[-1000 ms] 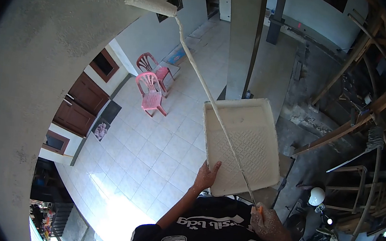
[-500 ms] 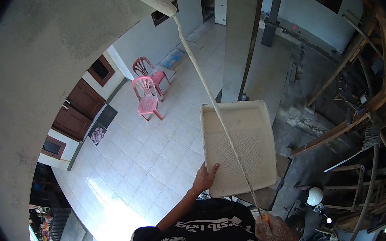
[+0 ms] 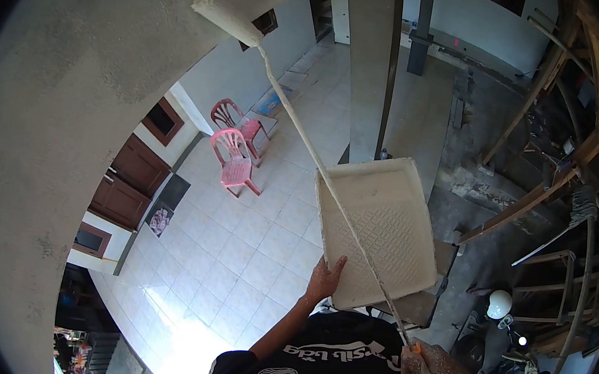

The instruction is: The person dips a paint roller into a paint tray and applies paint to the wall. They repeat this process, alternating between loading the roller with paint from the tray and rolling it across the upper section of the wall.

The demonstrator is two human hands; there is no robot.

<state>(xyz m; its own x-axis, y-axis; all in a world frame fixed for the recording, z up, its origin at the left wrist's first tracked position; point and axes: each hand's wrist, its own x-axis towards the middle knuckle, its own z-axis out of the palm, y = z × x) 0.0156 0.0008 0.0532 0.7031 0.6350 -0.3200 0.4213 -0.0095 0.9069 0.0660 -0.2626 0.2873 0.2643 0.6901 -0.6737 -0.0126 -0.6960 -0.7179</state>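
Note:
In my right hand [image 3: 434, 369], spattered with paint, is the orange handle of a long-framed paint roller [image 3: 344, 210]. Its rod crosses over the tray, and its cream-coated roller sleeve [image 3: 227, 20] lies against the grey plaster surface at the upper left. My left hand [image 3: 324, 281] grips the left edge of a paint tray [image 3: 383, 229], thumb over the rim and the other fingers hidden beneath. The tray has a ribbed slope and a coat of cream paint.
Far below is a tiled floor [image 3: 250, 244] with two red plastic chairs [image 3: 234, 165]. A grey column [image 3: 366, 70] rises beyond the tray. Wooden beams [image 3: 523, 210] and a white helmet [image 3: 499, 304] are on the right. The plaster surface [image 3: 36, 123] curves along the left.
The roller sleeve has shifted slightly left and down along the plaster. The view has turned a little, so the floor and chairs sit slightly lower and further right. Both hands keep their holds.

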